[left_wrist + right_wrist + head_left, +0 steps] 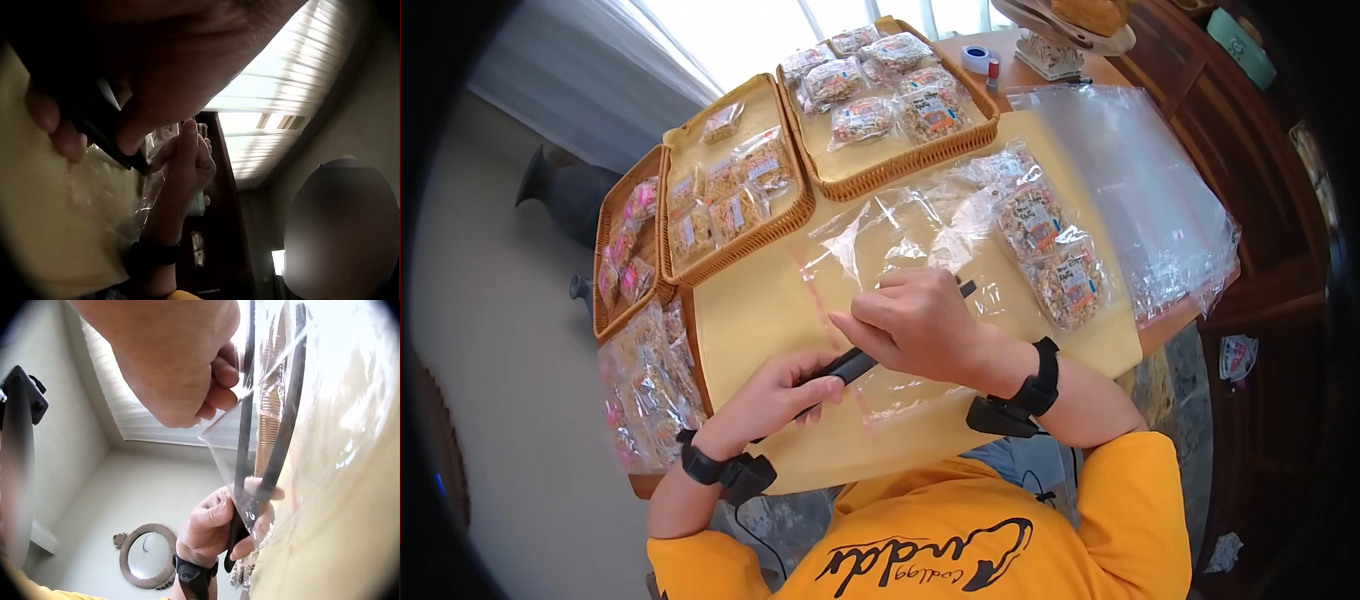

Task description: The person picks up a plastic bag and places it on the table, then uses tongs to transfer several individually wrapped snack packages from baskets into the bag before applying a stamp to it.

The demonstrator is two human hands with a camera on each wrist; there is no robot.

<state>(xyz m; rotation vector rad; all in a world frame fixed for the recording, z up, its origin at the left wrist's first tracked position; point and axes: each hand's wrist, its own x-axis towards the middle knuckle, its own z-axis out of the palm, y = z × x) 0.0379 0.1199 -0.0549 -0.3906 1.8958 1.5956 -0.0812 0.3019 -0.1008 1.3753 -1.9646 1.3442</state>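
The left hand [785, 395] grips the handle of a long black tool [852, 366], which slants up to the right over a large clear plastic bag [900, 215]. Over the tool's far part is the right hand [930, 325], fingers curled at the film; its fingertips are partly hidden. Two long dark bars [289, 419] of the tool stand apart in the right wrist view, with clear film around them. There the right hand [181, 362] is at the film's edge and the left hand [209, 525] holds the lower end. The tool [94, 119] looks dark in the left wrist view.
Wicker trays [900, 165] of wrapped snacks line the table's back and left. More packs [1068, 280] lie right of the bag, beside a stack of clear bags [1145, 200]. Other packs [645, 390] sit at the left edge. Tape [976, 58] stands at the back.
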